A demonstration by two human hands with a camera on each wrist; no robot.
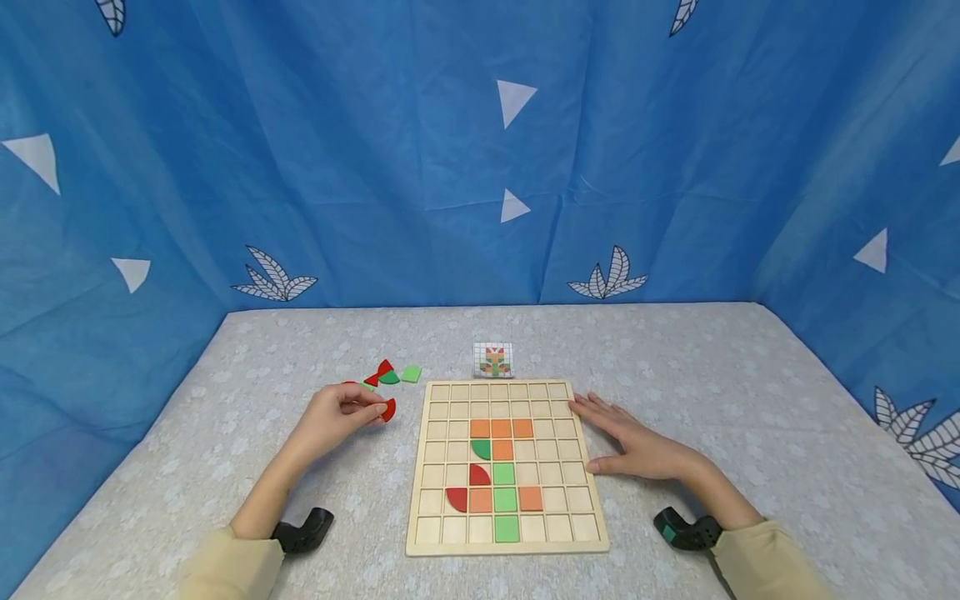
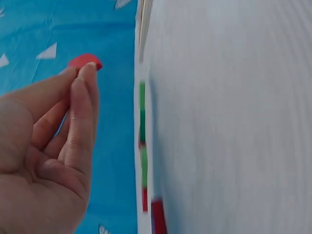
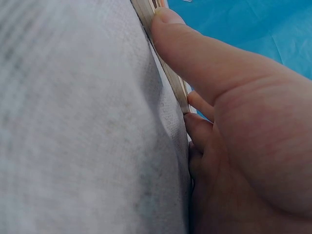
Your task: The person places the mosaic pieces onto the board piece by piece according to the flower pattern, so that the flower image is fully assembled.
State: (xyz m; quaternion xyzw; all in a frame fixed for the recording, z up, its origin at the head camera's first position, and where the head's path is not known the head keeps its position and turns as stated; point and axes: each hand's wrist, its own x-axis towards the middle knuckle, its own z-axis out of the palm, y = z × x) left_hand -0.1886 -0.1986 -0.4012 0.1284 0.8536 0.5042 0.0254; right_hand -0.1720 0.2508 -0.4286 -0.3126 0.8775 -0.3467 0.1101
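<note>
My left hand pinches a red quarter-circle tile between thumb and fingertips, left of the wooden grid board. In the left wrist view the red tile shows at the fingertips, raised above the tabletop. My right hand rests at the board's right edge, its fingers fairly straight and the thumb on the rim. On the board lie several orange squares, light green squares in one column, a dark green quarter-circle, and two red quarter-circles.
Loose tiles lie behind my left hand: a light green square, a green quarter-circle and red pieces. A small pattern card stands behind the board. Blue cloth hangs beyond the patterned tablecloth.
</note>
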